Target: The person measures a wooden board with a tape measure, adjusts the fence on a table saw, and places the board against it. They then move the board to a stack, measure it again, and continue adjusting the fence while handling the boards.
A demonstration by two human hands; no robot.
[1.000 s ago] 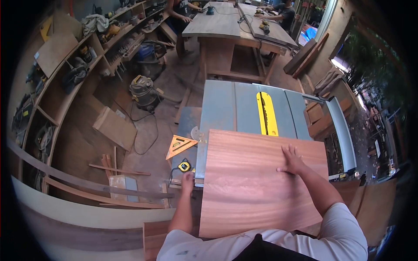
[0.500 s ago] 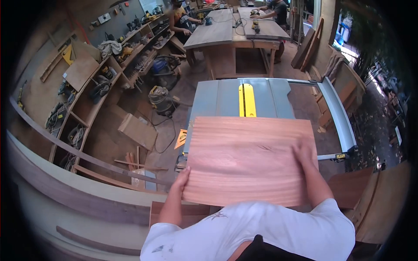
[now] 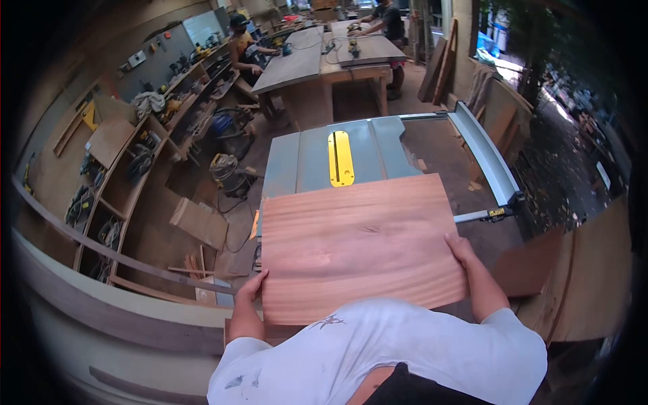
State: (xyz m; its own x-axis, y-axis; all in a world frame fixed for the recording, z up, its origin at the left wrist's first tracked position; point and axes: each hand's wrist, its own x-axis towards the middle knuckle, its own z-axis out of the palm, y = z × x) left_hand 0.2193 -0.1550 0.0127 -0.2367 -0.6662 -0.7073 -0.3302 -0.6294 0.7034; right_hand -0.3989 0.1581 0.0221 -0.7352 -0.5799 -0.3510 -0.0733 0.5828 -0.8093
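Note:
A wide reddish-brown wooden panel [image 3: 358,250] lies across the front of me, its near edge close to my shirt. My left hand [image 3: 252,285] grips its left edge near the lower corner, fingers tucked underneath. On the opposite side my right hand [image 3: 461,250] holds the right edge, thumb on top. Beyond the panel is the grey table saw top [image 3: 283,162], partly covered by it. A yellow throat plate [image 3: 341,158] with a dark slot is set in that top; no blade can be made out.
The saw's fence rail [image 3: 482,155] runs along the right. A shop vacuum [image 3: 229,174] stands at left, near shelves [image 3: 131,185] of tools. Behind, two people work at a large wooden bench [image 3: 297,61] with power tools. Boards [image 3: 526,263] lean at right.
My right hand has gone from lying over the panel's top to gripping its right edge. The view has turned, so the saw and room appear shifted left and slightly tilted.

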